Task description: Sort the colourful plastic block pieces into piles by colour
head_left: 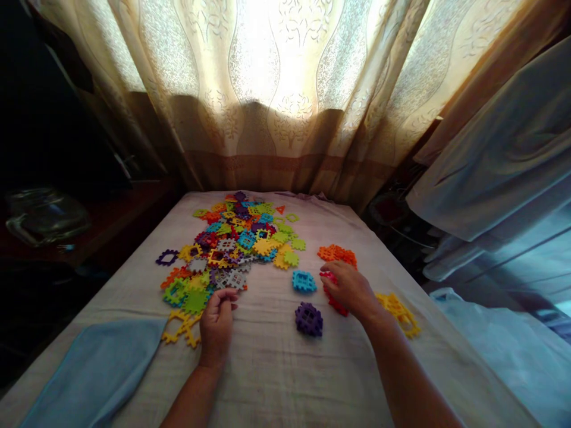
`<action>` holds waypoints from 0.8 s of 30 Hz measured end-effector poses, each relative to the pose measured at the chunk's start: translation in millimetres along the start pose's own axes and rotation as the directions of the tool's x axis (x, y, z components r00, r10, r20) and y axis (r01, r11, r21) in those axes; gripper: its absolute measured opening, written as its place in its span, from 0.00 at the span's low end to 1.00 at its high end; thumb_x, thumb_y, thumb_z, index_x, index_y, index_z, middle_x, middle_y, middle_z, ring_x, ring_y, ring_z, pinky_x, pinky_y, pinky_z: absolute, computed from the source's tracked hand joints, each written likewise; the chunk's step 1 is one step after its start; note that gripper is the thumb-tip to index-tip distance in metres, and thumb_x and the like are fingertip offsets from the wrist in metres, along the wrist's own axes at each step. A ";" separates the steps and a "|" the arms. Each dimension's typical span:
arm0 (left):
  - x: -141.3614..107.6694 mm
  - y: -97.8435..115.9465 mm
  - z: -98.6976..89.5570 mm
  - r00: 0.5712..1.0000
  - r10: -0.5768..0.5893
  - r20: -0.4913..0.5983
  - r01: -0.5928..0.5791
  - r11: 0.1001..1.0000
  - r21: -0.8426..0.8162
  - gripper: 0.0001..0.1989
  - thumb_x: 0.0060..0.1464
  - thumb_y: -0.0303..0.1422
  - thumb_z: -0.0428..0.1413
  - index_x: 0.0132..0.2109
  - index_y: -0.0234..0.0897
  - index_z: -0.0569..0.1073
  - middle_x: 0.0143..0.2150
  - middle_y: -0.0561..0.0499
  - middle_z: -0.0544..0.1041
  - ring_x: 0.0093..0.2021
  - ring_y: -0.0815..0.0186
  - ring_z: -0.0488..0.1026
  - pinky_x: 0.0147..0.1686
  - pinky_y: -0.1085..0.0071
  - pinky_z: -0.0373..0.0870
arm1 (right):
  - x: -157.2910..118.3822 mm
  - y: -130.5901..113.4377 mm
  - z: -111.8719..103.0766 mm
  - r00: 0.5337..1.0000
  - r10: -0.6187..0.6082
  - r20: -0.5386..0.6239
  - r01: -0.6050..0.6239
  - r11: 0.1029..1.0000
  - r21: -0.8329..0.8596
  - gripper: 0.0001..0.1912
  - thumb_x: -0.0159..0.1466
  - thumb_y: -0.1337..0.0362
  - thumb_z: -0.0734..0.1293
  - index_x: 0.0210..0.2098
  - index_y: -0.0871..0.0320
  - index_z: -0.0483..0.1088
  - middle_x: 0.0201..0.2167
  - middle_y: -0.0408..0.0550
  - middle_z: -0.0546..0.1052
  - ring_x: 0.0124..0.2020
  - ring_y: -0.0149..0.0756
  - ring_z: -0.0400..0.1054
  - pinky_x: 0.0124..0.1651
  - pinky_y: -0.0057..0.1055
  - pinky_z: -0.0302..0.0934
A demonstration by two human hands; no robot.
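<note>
My right hand [348,285] reaches over a stack of red interlocking plastic pieces [338,304]. A red interlocking piece [329,276] shows at its fingertips, which are closed on it; the hand partly hides the stack. My left hand [217,318] rests by the near edge of a big mixed pile of coloured interlocking pieces [245,238], fingers curled in and nothing visible in them. Left of my right hand lie a light blue stack [304,281] and a purple stack [308,319]. An orange group [338,254] lies beyond it, and yellow pieces [398,315] are to its right.
A blue cloth [96,368] covers the table's near left, beside yellow frame pieces [178,327]. The white-covered table [267,380] reaches back to a patterned curtain [254,131]. A glass jug [44,215] stands at far left; fabric [499,148] hangs at right.
</note>
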State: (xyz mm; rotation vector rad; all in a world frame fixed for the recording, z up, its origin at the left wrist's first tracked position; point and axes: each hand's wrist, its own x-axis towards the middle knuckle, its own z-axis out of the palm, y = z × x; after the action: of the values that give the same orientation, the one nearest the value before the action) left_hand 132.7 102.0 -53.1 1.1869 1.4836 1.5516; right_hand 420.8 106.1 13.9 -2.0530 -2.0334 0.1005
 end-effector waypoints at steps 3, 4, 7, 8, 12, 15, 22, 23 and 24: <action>2.4 0.8 -2.6 0.999 0.003 -0.054 -0.005 1.000 -0.028 0.10 0.47 0.38 0.52 0.33 0.38 0.74 0.29 0.51 0.77 0.29 0.66 0.73 0.29 0.71 0.73 | 6.4 -26.8 5.4 0.994 -0.104 0.027 0.102 0.993 0.066 0.13 0.63 0.65 0.62 0.45 0.57 0.74 0.47 0.51 0.76 0.50 0.39 0.68 0.54 0.34 0.58; 4.1 2.1 -4.0 0.997 0.008 -0.070 -0.011 0.999 -0.036 0.10 0.47 0.38 0.52 0.33 0.38 0.74 0.29 0.51 0.77 0.29 0.67 0.73 0.30 0.71 0.73 | 8.3 -37.2 7.4 0.990 -0.134 0.051 0.130 0.988 0.083 0.13 0.63 0.65 0.62 0.45 0.57 0.74 0.47 0.51 0.76 0.50 0.39 0.68 0.54 0.33 0.58; 10.3 9.1 -9.0 0.993 0.022 -0.119 -0.032 0.996 -0.080 0.09 0.48 0.38 0.53 0.33 0.37 0.73 0.30 0.51 0.77 0.29 0.68 0.73 0.30 0.71 0.73 | 13.9 -69.8 14.6 0.969 -0.216 0.117 0.200 0.971 0.131 0.13 0.63 0.65 0.63 0.46 0.56 0.74 0.48 0.52 0.76 0.51 0.39 0.68 0.55 0.34 0.57; 12.4 12.2 -10.4 0.992 0.020 -0.127 -0.033 0.994 -0.101 0.09 0.48 0.38 0.54 0.33 0.37 0.73 0.30 0.52 0.76 0.29 0.68 0.73 0.31 0.71 0.73 | 15.9 -80.3 18.0 0.961 -0.244 0.131 0.224 0.963 0.152 0.13 0.63 0.65 0.63 0.46 0.56 0.74 0.49 0.52 0.76 0.51 0.40 0.68 0.55 0.34 0.57; 18.9 22.6 -13.1 0.991 -0.062 -0.123 0.031 0.970 -0.241 0.09 0.46 0.37 0.56 0.33 0.37 0.72 0.31 0.52 0.76 0.31 0.68 0.73 0.31 0.71 0.73 | 23.5 -116.6 37.2 0.933 -0.339 0.117 0.301 0.918 0.260 0.16 0.62 0.64 0.65 0.49 0.55 0.73 0.50 0.51 0.75 0.53 0.40 0.67 0.56 0.34 0.58; 23.7 25.1 -15.2 0.980 -0.134 -0.145 0.081 0.942 -0.325 0.10 0.43 0.37 0.57 0.33 0.37 0.72 0.32 0.52 0.75 0.32 0.68 0.73 0.30 0.72 0.73 | 28.3 -136.4 53.4 0.935 -0.342 0.091 0.296 0.897 0.328 0.20 0.61 0.61 0.67 0.53 0.56 0.70 0.54 0.51 0.73 0.56 0.40 0.65 0.58 0.34 0.57; 33.7 9.6 -30.9 0.976 0.051 -0.213 -0.063 0.997 -0.050 0.11 0.47 0.39 0.55 0.36 0.38 0.74 0.34 0.51 0.77 0.35 0.66 0.75 0.39 0.67 0.74 | 34.9 -157.0 71.5 0.931 -0.336 0.141 0.269 0.896 0.353 0.25 0.59 0.60 0.69 0.56 0.54 0.67 0.55 0.51 0.72 0.56 0.41 0.64 0.57 0.36 0.57; 33.9 6.1 -32.4 0.975 0.082 -0.208 -0.081 0.997 0.014 0.12 0.48 0.40 0.54 0.36 0.38 0.74 0.35 0.51 0.78 0.36 0.65 0.75 0.42 0.66 0.73 | 35.3 -157.4 72.6 0.935 -0.324 0.143 0.259 0.901 0.349 0.25 0.59 0.60 0.68 0.56 0.54 0.67 0.54 0.51 0.73 0.56 0.42 0.65 0.57 0.36 0.57; 33.8 2.7 -33.4 0.974 0.106 -0.202 -0.094 0.993 0.067 0.12 0.48 0.41 0.54 0.36 0.39 0.74 0.35 0.50 0.78 0.37 0.64 0.75 0.43 0.65 0.73 | 35.6 -157.5 73.7 0.938 -0.316 0.144 0.252 0.904 0.345 0.26 0.59 0.60 0.68 0.57 0.54 0.67 0.54 0.51 0.73 0.55 0.42 0.65 0.57 0.36 0.57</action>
State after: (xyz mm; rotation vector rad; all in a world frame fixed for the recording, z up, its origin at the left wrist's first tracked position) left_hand 90.0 120.4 -43.0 1.1780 1.6315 1.7553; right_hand 251.7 150.1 -17.6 -1.5835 -2.2343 0.5626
